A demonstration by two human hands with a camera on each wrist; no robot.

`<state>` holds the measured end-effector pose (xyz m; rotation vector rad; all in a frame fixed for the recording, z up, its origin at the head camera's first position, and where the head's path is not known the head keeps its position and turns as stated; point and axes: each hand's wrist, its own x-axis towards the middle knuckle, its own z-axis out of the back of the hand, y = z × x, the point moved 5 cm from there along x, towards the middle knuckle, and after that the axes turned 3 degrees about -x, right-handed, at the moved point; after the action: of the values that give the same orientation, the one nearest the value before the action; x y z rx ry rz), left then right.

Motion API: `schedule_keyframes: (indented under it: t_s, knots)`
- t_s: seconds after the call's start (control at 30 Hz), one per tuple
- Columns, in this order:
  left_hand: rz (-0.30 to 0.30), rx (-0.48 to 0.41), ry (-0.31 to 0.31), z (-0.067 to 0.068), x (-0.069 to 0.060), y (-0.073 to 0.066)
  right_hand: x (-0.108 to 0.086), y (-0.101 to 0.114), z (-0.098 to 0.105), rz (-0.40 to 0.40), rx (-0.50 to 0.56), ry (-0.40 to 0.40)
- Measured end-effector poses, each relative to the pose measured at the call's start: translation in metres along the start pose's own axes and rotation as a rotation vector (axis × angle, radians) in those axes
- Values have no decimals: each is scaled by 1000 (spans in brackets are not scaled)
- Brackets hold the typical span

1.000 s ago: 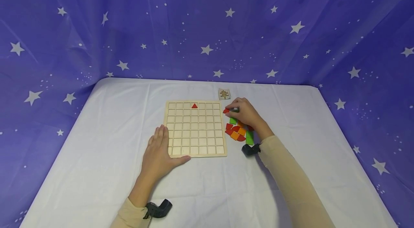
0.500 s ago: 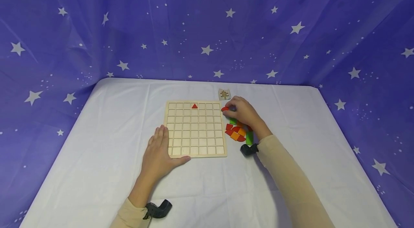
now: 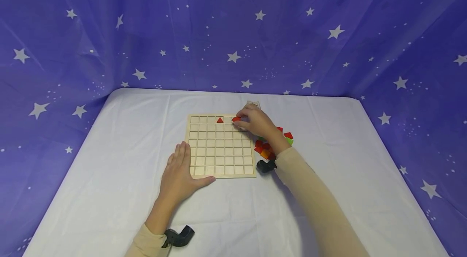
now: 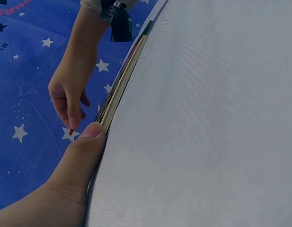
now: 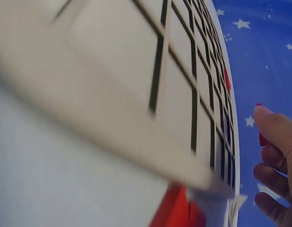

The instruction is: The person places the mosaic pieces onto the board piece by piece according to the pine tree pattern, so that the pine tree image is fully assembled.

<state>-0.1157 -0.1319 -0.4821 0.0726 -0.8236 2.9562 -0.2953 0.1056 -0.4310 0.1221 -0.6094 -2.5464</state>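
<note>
Pinching a small red piece (image 3: 236, 119) between thumb and fingertips, the right hand (image 3: 257, 122) hangs over the far right part of the wooden grid board (image 3: 219, 147), with only a narrow gap between the pinching tips. From my head view the piece sits over the top row, to the right of the red triangle (image 3: 220, 120), which lies in the middle cell of that row. Both wrist feeds show me the held piece against the backdrop, raised off the board and apart from it. I can't make out its full outline, because the fingers cover part of it. The left hand (image 3: 176, 180) is spread wide and grasps nothing: its fingers lie straight and close together over the lower left edge of the board, while the thumb reaches out along the near edge, its tip touching the rim. Just beside the board's right edge I see a loose pile of pieces (image 3: 263, 148) in red, orange and green, partly hidden by the right hand and wrist. Beyond the right hand, near the board's far right corner, a small patterned card (image 3: 253, 104) shows only its upper part. Everything rests on a white cloth (image 3: 109, 168), with a purple starred curtain (image 3: 182, 26) behind it, and a black wrist mount (image 3: 179, 236) juts from the left sleeve (image 3: 148, 243).
</note>
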Motion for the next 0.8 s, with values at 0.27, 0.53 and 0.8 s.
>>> schedule_keyframes:
  t_s: [0.27, 0.53, 0.8]
  knots:
    - [9, 3, 6, -1, 0, 3, 14, 24, -14, 63, -60, 40]
    - [8, 13, 7, -2, 0, 3, 20, 44, -23, 147, -120, 49]
    - [4, 7, 6, -2, 0, 3, 27, 59, -35, 188, -203, 84]
